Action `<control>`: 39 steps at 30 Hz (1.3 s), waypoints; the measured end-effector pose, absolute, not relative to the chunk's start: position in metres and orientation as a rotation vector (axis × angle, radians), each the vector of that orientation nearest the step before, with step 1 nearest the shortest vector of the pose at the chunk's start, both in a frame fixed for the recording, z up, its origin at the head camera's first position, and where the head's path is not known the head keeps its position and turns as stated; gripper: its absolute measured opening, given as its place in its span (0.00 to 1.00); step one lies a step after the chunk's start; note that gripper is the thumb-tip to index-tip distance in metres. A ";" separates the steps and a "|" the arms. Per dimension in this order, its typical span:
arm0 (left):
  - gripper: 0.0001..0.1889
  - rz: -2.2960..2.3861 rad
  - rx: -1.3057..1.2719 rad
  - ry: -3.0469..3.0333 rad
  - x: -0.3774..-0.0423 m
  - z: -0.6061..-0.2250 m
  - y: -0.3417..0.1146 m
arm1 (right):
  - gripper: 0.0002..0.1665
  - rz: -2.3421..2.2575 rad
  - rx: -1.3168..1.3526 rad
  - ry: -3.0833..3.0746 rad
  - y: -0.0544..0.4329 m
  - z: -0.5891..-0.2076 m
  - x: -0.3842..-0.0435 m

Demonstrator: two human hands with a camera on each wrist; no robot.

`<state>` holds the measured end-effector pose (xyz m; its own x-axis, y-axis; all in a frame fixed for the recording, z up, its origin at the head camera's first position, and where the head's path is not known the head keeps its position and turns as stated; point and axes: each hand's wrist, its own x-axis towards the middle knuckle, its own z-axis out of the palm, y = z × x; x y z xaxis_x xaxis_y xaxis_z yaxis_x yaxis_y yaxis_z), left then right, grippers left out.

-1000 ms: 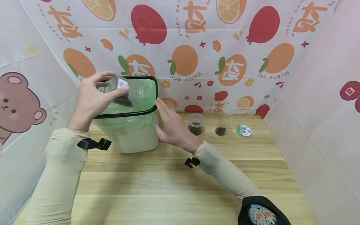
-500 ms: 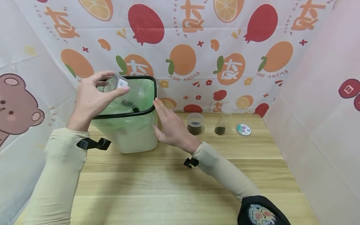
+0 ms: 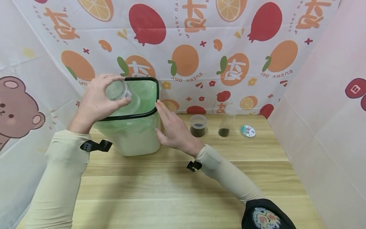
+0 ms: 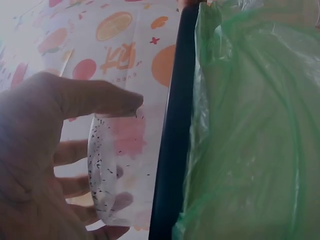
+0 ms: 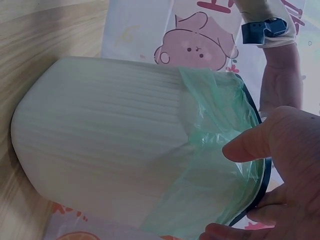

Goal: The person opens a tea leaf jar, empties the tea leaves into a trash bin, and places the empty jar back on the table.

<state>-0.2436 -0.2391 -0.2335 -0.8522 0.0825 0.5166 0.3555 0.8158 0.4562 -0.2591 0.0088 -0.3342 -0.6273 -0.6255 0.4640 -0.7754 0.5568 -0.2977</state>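
My left hand (image 3: 95,100) holds a clear plastic jar (image 3: 116,90) by its sides, thumb in front and fingers behind. The jar is tipped far over, base up, its mouth toward the bin's opening. Dark specks cling to its wall in the left wrist view. Below it stands a white bin (image 3: 137,141) with a black rim (image 3: 130,117) and a green plastic bag (image 3: 148,92) lining it. At the bin's right corner, my right hand (image 3: 178,130) rests against the rim with straight fingers. The bag's inside is mostly hidden.
Right of the bin, a clear tub (image 3: 198,129) and a slim clear tube (image 3: 224,131) each hold dark material. A round patterned disc (image 3: 248,132) lies beside them. A fruit-print cloth (image 3: 183,28) hangs behind the wooden table (image 3: 183,190).
The left wrist has turned the jar further over. Dark material seen in the jar a second ago slid toward its mouth and no longer shows there. The right hand has stayed put.
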 end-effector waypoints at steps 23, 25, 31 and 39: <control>0.34 -0.447 -0.095 -2.632 -0.238 -0.229 -0.239 | 0.51 0.715 1.179 -2.489 0.011 -0.335 -0.259; 0.33 -0.411 -0.060 -2.570 -0.236 -0.230 -0.238 | 0.51 0.716 1.179 -2.489 0.011 -0.335 -0.259; 0.31 -0.498 -0.023 -2.442 -0.229 -0.232 -0.232 | 0.51 0.713 1.185 -2.483 0.011 -0.336 -0.258; 0.29 -0.641 -0.069 -2.161 -0.228 -0.227 -0.231 | 0.51 0.772 1.198 -2.478 0.013 -0.334 -0.261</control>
